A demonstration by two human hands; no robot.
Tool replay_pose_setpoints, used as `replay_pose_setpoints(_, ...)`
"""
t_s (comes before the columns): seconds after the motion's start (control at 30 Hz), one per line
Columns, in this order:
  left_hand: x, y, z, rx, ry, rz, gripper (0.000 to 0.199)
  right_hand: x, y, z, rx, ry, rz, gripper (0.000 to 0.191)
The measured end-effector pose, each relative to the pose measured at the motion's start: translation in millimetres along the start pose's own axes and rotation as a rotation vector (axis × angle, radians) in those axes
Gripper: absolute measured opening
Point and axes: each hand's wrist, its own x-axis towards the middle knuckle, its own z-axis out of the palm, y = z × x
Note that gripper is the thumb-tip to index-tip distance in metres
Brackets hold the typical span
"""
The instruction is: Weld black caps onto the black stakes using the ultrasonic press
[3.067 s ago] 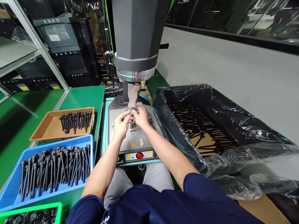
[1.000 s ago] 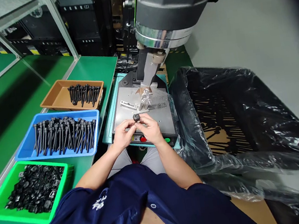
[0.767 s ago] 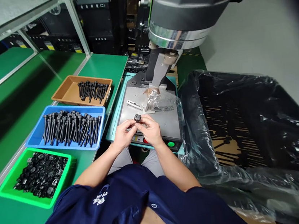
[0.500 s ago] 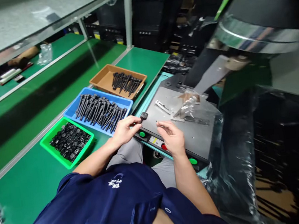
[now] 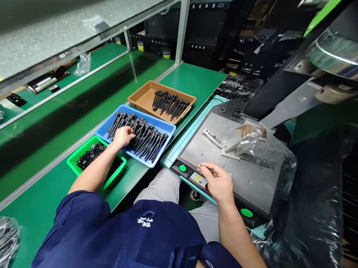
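My left hand is over the near left part of a blue tray, its fingers curled in a pinch among slim black rods with thick heads. Whatever those fingers hold is hidden. My right hand hovers above the front edge of the machine's grey metal plate. Its thumb and fingertips are pressed together, and anything between them is too small to make out. A small metal fixture lies on the plate beyond that hand.
A green bin of small black parts stands left of the blue tray, partly behind my left forearm. Behind it, a brown tray holds more black rods. Green buttons line the machine's front. Clear plastic film covers its right side.
My left hand has gone from the machine's front edge, where it held a black round-headed part, left to the blue tray. My right hand stays pinched near the plate. The view has shifted.
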Motion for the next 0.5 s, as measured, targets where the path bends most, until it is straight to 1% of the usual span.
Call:
replay_pose_setpoints(0.07,4.2,-1.4,8.0,0.036,-0.009,0.02,0.015,-3.8,1.1,-3.2,-0.013,0.007,0.004,0.028)
replay_pose_setpoints(0.13,5.8,-2.2,12.0,0.072,-0.01,0.04,0.018,-9.3,2.4,-7.8,-0.029,0.029,0.016,0.027)
replay_pose_setpoints(0.27,1.8,-2.2,10.1,0.113,-0.028,0.071,0.026,-27.2,1.9,-20.6,-0.05,0.106,0.07,0.03)
replay_pose_setpoints(0.33,-4.0,-1.0,4.0,0.137,-0.039,0.083,0.028,-42.9,-2.8,-31.3,-0.068,0.152,0.105,0.03)
replay_pose_setpoints(0.4,-12.9,-0.4,-7.4,0.158,-0.034,0.082,0.029,-65.5,-11.1,-47.6,-0.113,0.224,0.13,0.027)
replay_pose_setpoints(0.43,-18.6,-1.1,-15.6,0.166,-0.022,0.069,0.029,-79.1,-16.2,-58.2,-0.149,0.287,0.131,0.024)
replay_pose_setpoints(0.5,-32.3,-6.2,-35.7,0.192,0.015,0.011,0.028,-108.3,-27.3,-83.1,-0.218,0.453,0.124,0.019)
